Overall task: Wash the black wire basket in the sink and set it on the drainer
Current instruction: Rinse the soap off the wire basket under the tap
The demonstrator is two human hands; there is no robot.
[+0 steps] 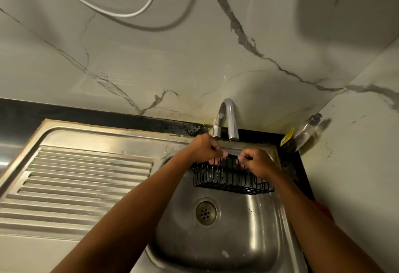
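Observation:
The black wire basket [231, 181] hangs over the far side of the steel sink bowl [254, 240], just below the chrome tap [226, 119]. My left hand [205, 148] grips its upper rim on the left. My right hand [258, 162] grips the same rim on the right. Both fists are closed around the wire, with the basket tilted so its open grid faces me. The ribbed steel drainer [82, 182] lies to the left of the bowl, with nothing on it.
A round drain [205, 212] sits in the middle of the bowl. A soap bottle [306, 132] with a yellow label leans in the right corner against the marbled wall. A white cable [138, 11] loops on the wall above.

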